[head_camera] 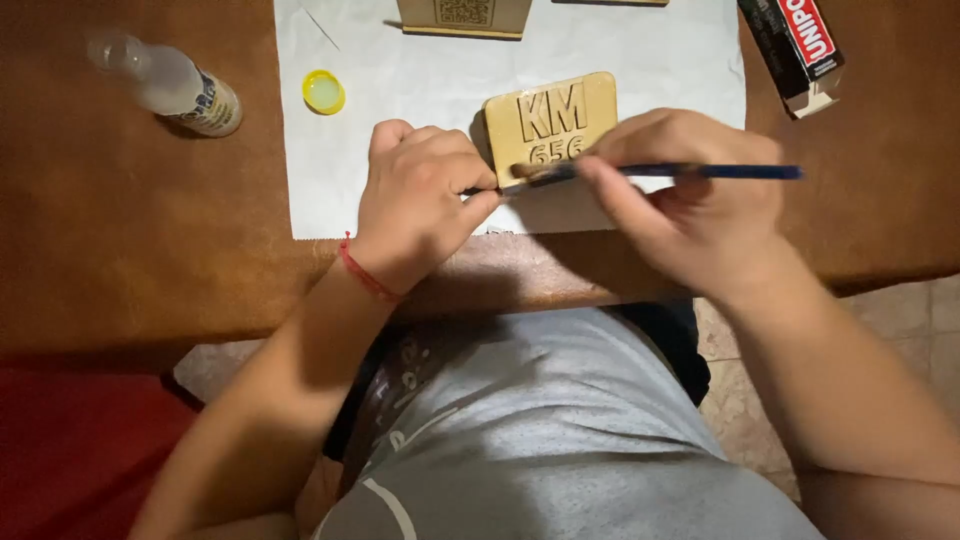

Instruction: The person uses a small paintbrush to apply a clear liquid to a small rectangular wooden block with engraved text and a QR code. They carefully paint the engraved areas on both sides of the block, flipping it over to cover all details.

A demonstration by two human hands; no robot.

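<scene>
At the near edge of the desk (pixel 120 250) the right hand (pixel 690 195) is closed in a pen grip on a thin blue-handled brush (pixel 700 172), its dark tip resting on the lower left part of a small tan wooden plaque (pixel 550 122) with raised characters. Just to the left, the left hand (pixel 420 205) is curled nearly closed, thumb and forefinger pinching the plaque's lower left corner to steady it; a red string bracelet (pixel 362 272) circles that wrist. The plaque lies on a white paper sheet (pixel 340 170) spread over the brown desk.

Risks, as I judge them: the brush tip sits very close to the pinching fingers, so wet coating could smear onto them or glue them to the wood. Pressing sideways could slide the plaque on the smooth paper. Excess liquid may pool in the recessed figures or seep beneath and stick wood to paper.

Further out, a yellow round cap (pixel 324 91) lies loose on the paper, and its clear bottle (pixel 175 85) with a pale label lies tipped on the desk at far left; being uncapped, it could leak. A second tan wooden piece (pixel 465 17) bearing a dark square code pattern sits at the top edge. A narrow black, red and white carton (pixel 795 45) lies slanted at top right, one end flap open
</scene>
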